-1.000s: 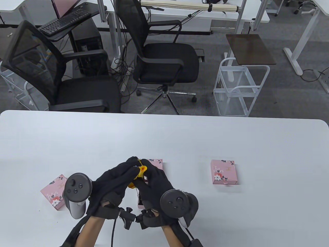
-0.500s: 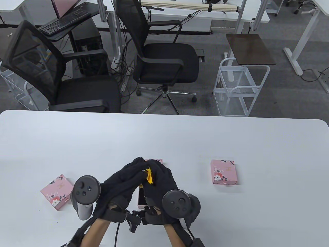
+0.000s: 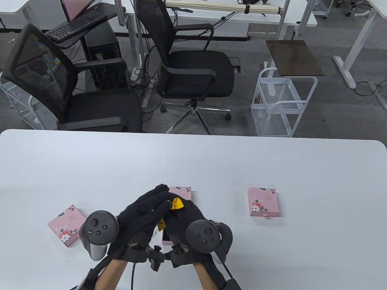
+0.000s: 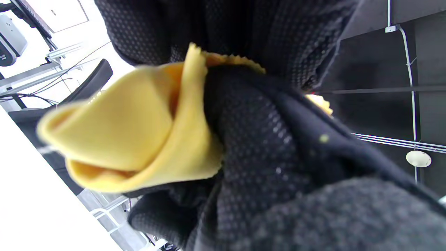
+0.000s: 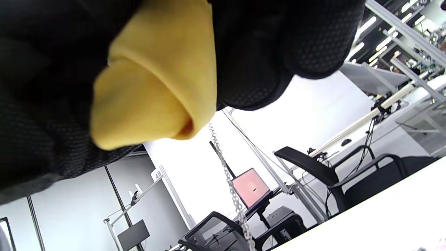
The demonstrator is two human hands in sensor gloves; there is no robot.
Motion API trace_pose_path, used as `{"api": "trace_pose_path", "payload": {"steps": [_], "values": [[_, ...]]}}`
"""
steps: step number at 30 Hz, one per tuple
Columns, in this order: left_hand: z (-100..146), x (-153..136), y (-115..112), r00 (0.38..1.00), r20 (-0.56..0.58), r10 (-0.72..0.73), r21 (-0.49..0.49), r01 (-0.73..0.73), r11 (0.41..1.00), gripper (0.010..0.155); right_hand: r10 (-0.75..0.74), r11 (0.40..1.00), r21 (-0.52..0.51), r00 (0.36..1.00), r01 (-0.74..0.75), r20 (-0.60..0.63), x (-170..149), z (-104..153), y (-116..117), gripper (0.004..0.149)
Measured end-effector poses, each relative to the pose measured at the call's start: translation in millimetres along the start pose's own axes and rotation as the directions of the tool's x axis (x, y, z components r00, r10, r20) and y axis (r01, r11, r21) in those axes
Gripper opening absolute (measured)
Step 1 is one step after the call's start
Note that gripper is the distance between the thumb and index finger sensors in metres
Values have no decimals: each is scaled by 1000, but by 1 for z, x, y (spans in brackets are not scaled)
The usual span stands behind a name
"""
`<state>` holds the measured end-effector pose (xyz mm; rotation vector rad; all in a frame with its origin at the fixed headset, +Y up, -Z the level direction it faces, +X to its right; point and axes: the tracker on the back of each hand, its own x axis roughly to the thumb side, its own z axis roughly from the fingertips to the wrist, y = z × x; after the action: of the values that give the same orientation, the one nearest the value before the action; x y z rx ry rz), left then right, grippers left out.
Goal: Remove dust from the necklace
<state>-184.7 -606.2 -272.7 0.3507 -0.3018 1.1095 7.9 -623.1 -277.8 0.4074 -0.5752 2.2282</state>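
Note:
My two gloved hands meet above the table's front middle. The right hand (image 3: 185,212) grips a folded yellow cloth (image 3: 177,204), its fingers curled round it. In the right wrist view a thin silver necklace chain (image 5: 230,181) hangs out of the fold of the cloth (image 5: 156,87). The left hand (image 3: 159,197) reaches across, and its fingertips pinch at the upper edge of the cloth (image 4: 132,132), where the chain's upper part is hidden. Under the hands lies an open pink box (image 3: 167,239).
A pink floral box (image 3: 67,225) lies at the front left, another (image 3: 263,201) to the right, and a pink lid (image 3: 182,191) just behind the hands. Two black office chairs (image 3: 193,72) and a white wire cart (image 3: 279,105) stand beyond the table's far edge.
The right hand has slid the cloth slightly right and back toward me. The left hand has shifted right, so both hands sit closer together.

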Motion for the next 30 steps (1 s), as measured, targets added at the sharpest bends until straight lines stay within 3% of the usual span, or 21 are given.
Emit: {"api": "trace_pose_path", "payload": {"steps": [6,30], "values": [[-1,-1,4,1000,-4,11,8,-11,1000,35,7,999,-34,1000,-7,4,2,0,-1,38],[0,2,23,997,36,74,63,-76,995,35,44,976,213,998,-32,-48,-13,-2,26,37]]}}
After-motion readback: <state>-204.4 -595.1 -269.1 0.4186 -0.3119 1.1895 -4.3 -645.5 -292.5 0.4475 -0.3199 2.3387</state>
